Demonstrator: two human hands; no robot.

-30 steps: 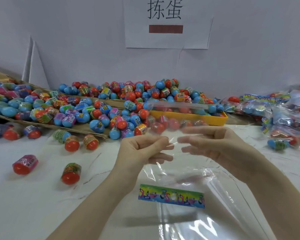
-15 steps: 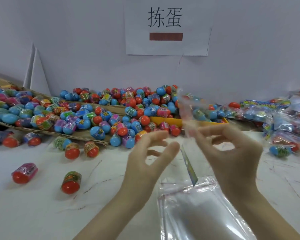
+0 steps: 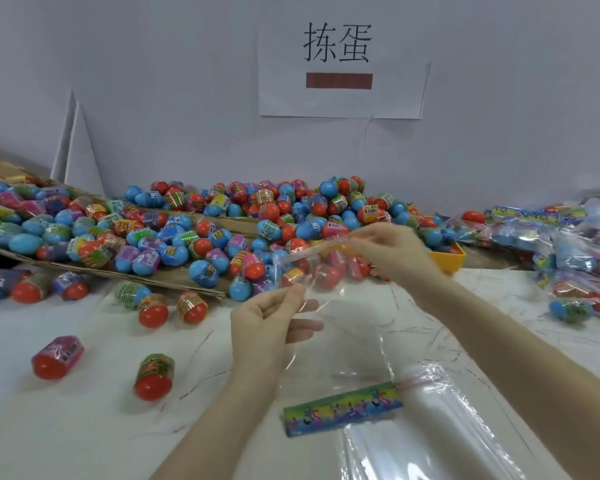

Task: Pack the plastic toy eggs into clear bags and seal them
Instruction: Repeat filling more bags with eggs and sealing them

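Observation:
A clear bag (image 3: 340,327) with a colourful printed strip along its lower end hangs between my hands above the white table (image 3: 84,427). My left hand (image 3: 267,323) pinches the bag's near top edge. My right hand (image 3: 392,251) pinches the far top edge, higher and farther back, pulling the mouth apart. A big heap of plastic toy eggs (image 3: 222,230), blue, red and purple, lies behind the bag. Loose eggs (image 3: 153,375) lie on the table at left.
A stack of empty clear bags (image 3: 440,431) lies at the lower right. Filled bags (image 3: 575,244) pile up at the right edge. A yellow tray (image 3: 447,258) sits behind my right hand. Flattened cardboard (image 3: 174,275) carries part of the heap. A paper sign (image 3: 340,60) hangs on the wall.
The bag, held edge-on by my right hand half a second ago, now hangs spread out with both hands pinching its top. My left hand has closed on the near edge.

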